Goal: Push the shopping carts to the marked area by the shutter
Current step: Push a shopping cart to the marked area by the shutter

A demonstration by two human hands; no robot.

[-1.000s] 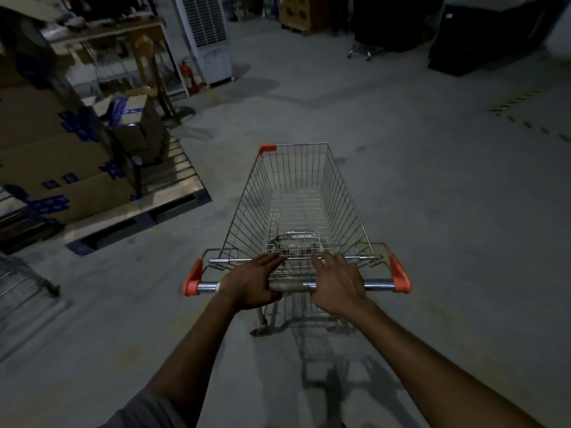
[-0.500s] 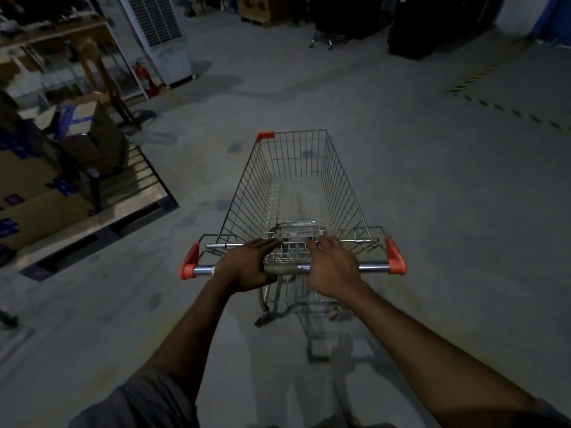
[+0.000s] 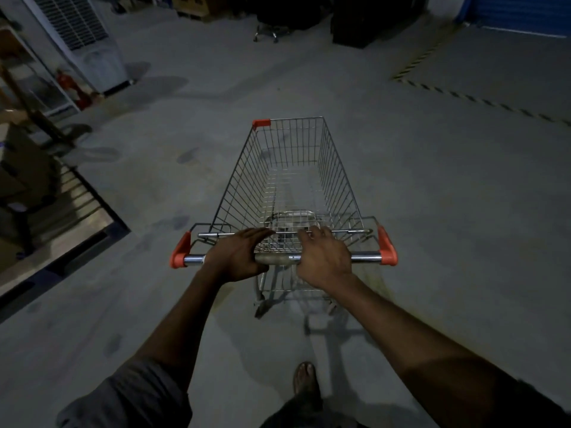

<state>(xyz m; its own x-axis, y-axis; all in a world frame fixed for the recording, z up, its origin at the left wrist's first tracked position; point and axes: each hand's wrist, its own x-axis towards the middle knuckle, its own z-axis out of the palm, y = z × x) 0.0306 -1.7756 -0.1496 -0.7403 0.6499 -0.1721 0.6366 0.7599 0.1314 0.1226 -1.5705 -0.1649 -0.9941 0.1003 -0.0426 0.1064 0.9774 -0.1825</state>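
Now we hold the shopping cart (image 3: pixel 235 180) at mid-frame by its handle (image 3: pixel 278 258). Our left hand (image 3: pixel 238 257) hooks its thumb under the bar and our right hand (image 3: pixel 324 257) curls over it. The striped floor marking (image 3: pixel 463 97) and blue shutter (image 3: pixel 519 13) lie at upper right.

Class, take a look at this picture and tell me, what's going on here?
A person has an empty silver wire shopping cart with orange corner caps on a grey concrete floor. The left hand and the right hand both grip its metal handle bar. The yellow-and-black striped floor marking lies ahead to the right, in front of a blue shutter; the cart is not inside it yet.
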